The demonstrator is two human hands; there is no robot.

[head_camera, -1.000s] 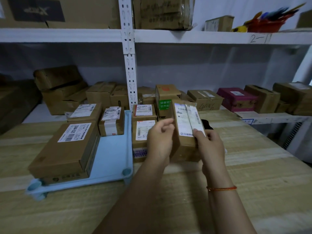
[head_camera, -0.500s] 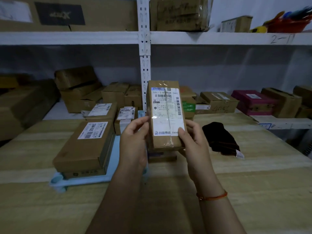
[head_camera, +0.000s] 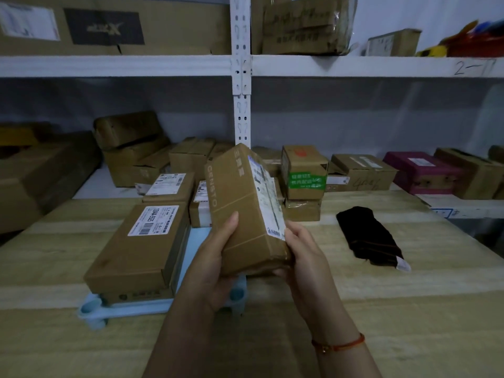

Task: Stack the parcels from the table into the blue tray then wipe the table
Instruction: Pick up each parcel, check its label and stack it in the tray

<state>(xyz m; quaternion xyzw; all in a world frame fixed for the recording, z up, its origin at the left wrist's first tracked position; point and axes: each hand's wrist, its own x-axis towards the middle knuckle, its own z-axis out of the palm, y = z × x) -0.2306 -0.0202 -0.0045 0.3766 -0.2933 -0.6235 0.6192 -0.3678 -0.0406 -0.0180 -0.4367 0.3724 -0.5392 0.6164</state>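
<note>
Both hands, left hand (head_camera: 211,268) and right hand (head_camera: 306,257), grip a parcel (head_camera: 245,211) above the part-filled blue tray (head_camera: 131,306).

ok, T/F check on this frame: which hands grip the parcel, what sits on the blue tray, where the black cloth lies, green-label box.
1. Both hands, left hand and right hand, grip the brown cardboard parcel. True.
2. The light blue plastic tray holds nothing. False: the large flat brown box with a white label lies on it.
3. The black cloth lies on the wooden table, right of the hands. True.
4. The box with the green label sits on the upper shelf. False: it stands on another box at the table's far edge.
</note>
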